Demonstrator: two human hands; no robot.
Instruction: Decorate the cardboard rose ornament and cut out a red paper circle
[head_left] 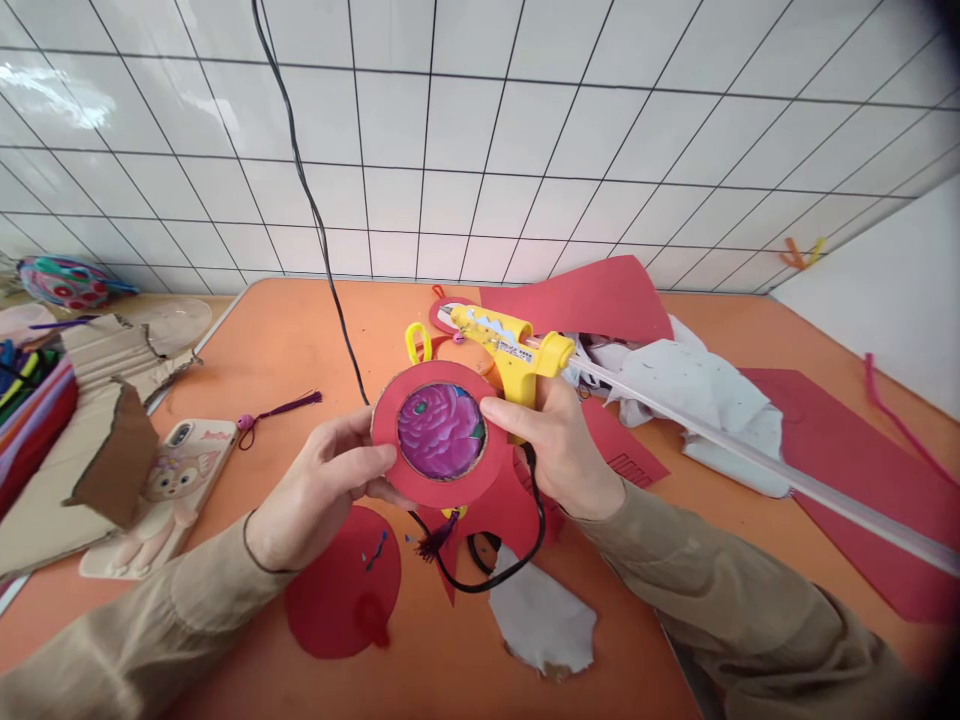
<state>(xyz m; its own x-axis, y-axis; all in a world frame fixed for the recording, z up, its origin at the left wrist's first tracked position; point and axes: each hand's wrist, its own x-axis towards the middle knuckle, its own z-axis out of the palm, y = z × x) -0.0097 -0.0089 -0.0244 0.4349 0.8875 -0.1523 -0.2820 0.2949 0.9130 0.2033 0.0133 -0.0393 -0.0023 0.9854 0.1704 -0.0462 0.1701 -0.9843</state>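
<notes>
My left hand (pixel 319 485) pinches the left edge of a round red cardboard ornament (pixel 439 488), thumb on its front. A purple flower-patterned piece (pixel 439 430) fills the ornament's centre. With my right hand (pixel 566 455) I grip a yellow hot glue gun (pixel 514 350), and the thumb rests against the ornament's right edge. The gun's nozzle points left. From its back runs a long clear glue stick (pixel 697 425). A yellow loop (pixel 418 342) shows above the ornament, and a dark purple tassel (pixel 436 540) hangs below it.
A red paper circle (pixel 341 590) and a white scrap (pixel 544 615) lie in front. On the left are a phone (pixel 180 480), cut cardboard (pixel 112 410) and a beaded tassel (pixel 281 408). Red sheets (pixel 840 480) and crumpled white material (pixel 675 385) lie right. A black cable (pixel 304 180) hangs down.
</notes>
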